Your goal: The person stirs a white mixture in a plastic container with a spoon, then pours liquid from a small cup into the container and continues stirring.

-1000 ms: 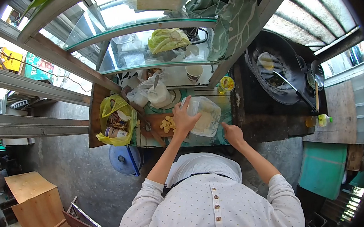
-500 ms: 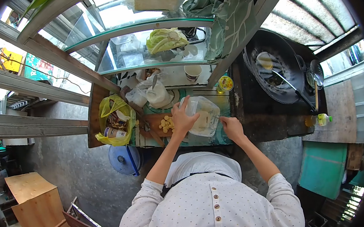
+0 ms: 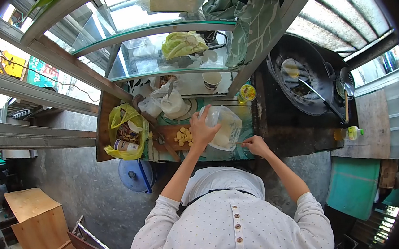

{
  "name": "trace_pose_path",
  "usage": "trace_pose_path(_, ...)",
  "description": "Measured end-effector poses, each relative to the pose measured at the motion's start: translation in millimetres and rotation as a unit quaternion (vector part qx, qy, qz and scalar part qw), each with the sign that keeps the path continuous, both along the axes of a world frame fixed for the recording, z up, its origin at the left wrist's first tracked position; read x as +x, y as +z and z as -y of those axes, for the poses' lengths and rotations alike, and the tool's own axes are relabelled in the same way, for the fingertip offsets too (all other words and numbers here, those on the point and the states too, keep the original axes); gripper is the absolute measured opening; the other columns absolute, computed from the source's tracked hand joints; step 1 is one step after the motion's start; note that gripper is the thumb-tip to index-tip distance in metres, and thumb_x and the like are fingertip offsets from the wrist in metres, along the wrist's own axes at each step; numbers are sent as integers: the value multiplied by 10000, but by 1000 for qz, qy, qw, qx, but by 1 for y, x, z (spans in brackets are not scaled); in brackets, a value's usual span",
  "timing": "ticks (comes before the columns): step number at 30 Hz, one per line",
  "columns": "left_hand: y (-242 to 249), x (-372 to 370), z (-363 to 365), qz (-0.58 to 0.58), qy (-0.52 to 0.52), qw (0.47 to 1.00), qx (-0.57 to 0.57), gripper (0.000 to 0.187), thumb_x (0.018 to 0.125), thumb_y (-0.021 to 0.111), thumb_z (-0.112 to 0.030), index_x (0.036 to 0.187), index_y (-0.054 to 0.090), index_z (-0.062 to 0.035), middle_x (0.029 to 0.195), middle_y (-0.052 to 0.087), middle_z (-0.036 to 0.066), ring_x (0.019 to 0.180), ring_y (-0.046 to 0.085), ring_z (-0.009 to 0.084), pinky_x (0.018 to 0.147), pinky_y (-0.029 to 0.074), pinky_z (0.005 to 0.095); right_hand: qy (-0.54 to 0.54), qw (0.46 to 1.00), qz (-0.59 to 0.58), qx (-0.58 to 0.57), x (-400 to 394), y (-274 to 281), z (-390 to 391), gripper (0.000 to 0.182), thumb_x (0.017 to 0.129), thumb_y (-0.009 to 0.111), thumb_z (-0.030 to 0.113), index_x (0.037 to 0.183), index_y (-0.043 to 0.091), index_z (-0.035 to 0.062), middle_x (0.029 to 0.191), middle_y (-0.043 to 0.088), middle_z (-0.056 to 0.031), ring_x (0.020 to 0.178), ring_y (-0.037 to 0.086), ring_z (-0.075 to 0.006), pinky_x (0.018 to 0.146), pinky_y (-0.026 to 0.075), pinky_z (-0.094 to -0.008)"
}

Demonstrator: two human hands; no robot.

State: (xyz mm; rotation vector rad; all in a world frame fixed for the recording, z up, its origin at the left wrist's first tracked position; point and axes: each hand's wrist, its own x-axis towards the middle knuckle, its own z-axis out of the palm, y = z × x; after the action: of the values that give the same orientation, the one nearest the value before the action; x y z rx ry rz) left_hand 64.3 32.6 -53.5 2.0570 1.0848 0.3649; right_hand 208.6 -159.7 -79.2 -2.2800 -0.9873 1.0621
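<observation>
A clear plastic container [image 3: 229, 122] with pale, whitish contents stands on the green worktop in front of me. My left hand [image 3: 203, 130] grips its left side, fingers over the rim. At the container's lower right, my right hand [image 3: 257, 146] pinches a thin utensil [image 3: 239, 143] whose other end reaches into the container; its tip is not clear. Left of my left hand, round yellowish slices [image 3: 183, 136] lie on a wooden cutting board [image 3: 166, 131]. Beside the board rests what looks like a knife [image 3: 162, 139], partly hard to make out.
A large dark wok [image 3: 305, 79] with a ladle [image 3: 318, 94] sits on the right. A yellow-lidded jar [image 3: 246, 93] and a paper cup [image 3: 212, 80] stand behind the container. At left is a yellow plastic bag [image 3: 127, 131] of scraps. Glass shelves [image 3: 176, 73] overhang the back.
My right hand has moved slightly down, and more of the utensil shows at the container's edge. The pale contents sit differently in the container. My left hand keeps its grip.
</observation>
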Motion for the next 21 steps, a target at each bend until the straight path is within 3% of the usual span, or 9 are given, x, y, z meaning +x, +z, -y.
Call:
trace_pose_path(2, -6, -2, -2, 12, 4, 1000, 3, 717, 600, 686, -293, 1279, 461, -244, 1115, 452, 189, 1085, 410, 363, 907, 378, 430, -9, 1000, -21, -22, 2, 10, -8, 203, 772, 584, 165, 889, 686, 35, 701, 635, -170, 607, 614, -279, 570, 455, -341)
trace_pose_path(4, -6, -2, -2, 15, 3, 1000, 5, 717, 603, 683, -287, 1282, 457, -241, 1114, 452, 192, 1084, 409, 363, 910, 376, 427, -13, 980, 129, 154, 2, 2, -11, 189, 789, 555, 136, 897, 689, 60, 722, 636, -182, 622, 615, -319, 564, 470, -368)
trace_pose_path(5, -6, -2, -1, 15, 1, 1000, 4, 717, 603, 683, -287, 1282, 457, -241, 1114, 452, 192, 1084, 409, 363, 910, 376, 427, -15, 980, 129, 153, 2, -1, -11, 189, 789, 555, 136, 897, 689, 60, 722, 636, -182, 622, 615, -319, 564, 470, -368)
trace_pose_path(7, -3, -2, -1, 13, 0, 1000, -5, 717, 602, 681, -283, 1281, 457, -246, 1124, 448, 193, 1087, 410, 363, 907, 377, 436, 34, 950, 304, 60, -4, 7, -20, 196, 799, 526, 111, 912, 684, 82, 729, 630, -193, 653, 608, -348, 581, 483, -408)
trace_pose_path(11, 1, -1, 0, 1, 10, 1000, -7, 720, 597, 684, -290, 1280, 459, -254, 1140, 442, 193, 1092, 411, 361, 899, 381, 447, 63, 957, 280, -37, -17, -16, -2, 197, 803, 529, 132, 926, 678, 96, 721, 629, -186, 661, 603, -360, 612, 487, -436)
trace_pose_path(16, -3, 2, 0, -7, -10, 1000, -3, 766, 595, 701, -357, 1308, 428, -300, 1152, 417, 169, 1118, 391, 354, 830, 393, 491, 32, 998, 54, -15, -25, -5, 6, 195, 780, 579, 167, 892, 676, 39, 732, 619, -209, 654, 603, -354, 618, 483, -389)
trace_pose_path(21, -3, -1, 0, 1, -7, 1000, -6, 744, 594, 693, -332, 1294, 444, -285, 1153, 426, 172, 1096, 405, 357, 856, 391, 472, 10, 998, 64, 10, -12, 34, -7, 192, 774, 587, 160, 878, 671, 22, 735, 626, -199, 667, 606, -347, 607, 476, -377)
